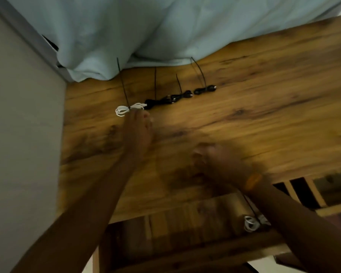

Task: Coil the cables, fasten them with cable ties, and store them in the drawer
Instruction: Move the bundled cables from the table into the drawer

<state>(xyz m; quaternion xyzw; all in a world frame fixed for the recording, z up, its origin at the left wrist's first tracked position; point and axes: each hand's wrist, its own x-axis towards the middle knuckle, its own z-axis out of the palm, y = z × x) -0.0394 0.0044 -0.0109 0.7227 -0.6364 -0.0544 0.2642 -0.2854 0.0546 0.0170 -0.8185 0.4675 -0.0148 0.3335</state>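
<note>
A coiled white cable (124, 110) with a black cable tie standing up from it lies on the wooden table (264, 115). My left hand (139, 129) reaches to it, fingertips touching its right end. To its right lie three coiled black cables (156, 103) (180, 96) (205, 89), each with a tie sticking up. My right hand (215, 158) hovers blurred over the table's near part, fingers loosely curled, holding nothing. Below the table edge an open drawer (185, 223) holds another tied white cable (251, 223).
A pale blue cloth (165, 32) hangs over the table's far edge. A grey wall (18, 134) runs along the left. Wooden slats (303, 194) show under the table at right. An orange band sits on my right wrist.
</note>
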